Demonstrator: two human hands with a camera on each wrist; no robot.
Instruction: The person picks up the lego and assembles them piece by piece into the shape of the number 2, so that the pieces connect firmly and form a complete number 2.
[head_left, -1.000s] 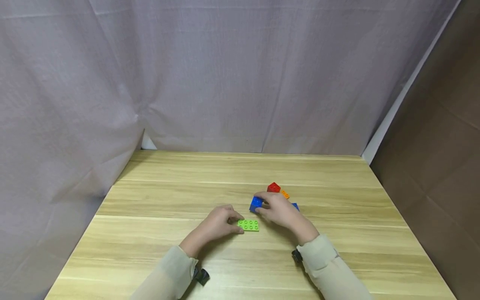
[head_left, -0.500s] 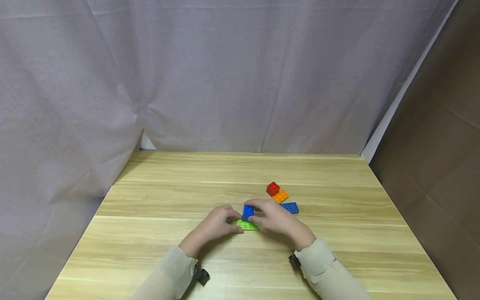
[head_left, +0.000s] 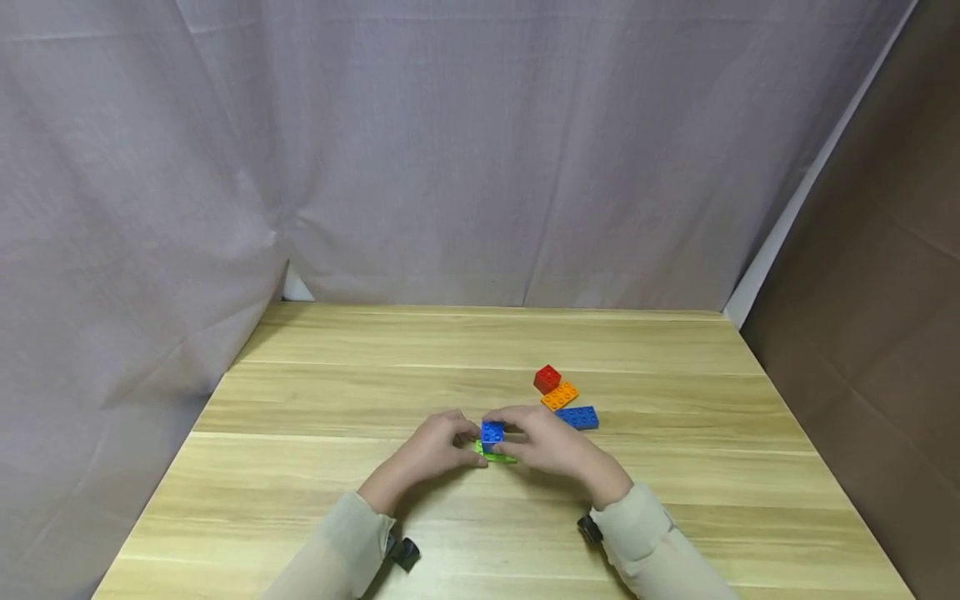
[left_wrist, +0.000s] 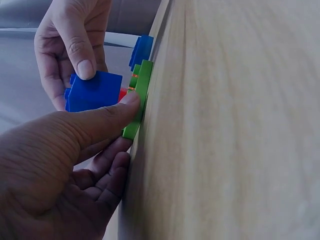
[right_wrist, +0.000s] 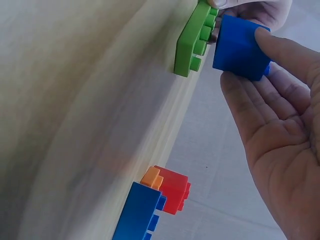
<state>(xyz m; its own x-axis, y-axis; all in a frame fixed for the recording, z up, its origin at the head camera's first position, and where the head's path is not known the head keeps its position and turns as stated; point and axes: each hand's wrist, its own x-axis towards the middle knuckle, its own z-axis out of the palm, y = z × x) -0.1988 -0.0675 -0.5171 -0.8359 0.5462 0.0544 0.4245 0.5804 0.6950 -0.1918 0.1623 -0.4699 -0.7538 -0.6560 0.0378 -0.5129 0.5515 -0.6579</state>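
A light green flat building plate (right_wrist: 187, 47) with studs lies on the wooden table, and my left hand (head_left: 435, 452) pinches its left end between thumb and fingers. Just above the plate, a blue square building brick (head_left: 492, 433) is held by my right hand (head_left: 558, 443), thumb on the near side and fingers on the far side. From the right wrist view a narrow gap shows between the brick (right_wrist: 240, 47) and the green studs. In the head view the brick covers much of the plate.
To the right and behind my right hand lie a red brick (head_left: 547, 379), an orange plate (head_left: 559, 396) touching or close to it, and a blue plate (head_left: 579, 418). A grey curtain (head_left: 450, 167) hangs behind the table's (head_left: 337, 358) far edge.
My right hand has carried the blue brick left and nearer, from beside the green plate to above it. My left hand has stayed at the plate's left end.
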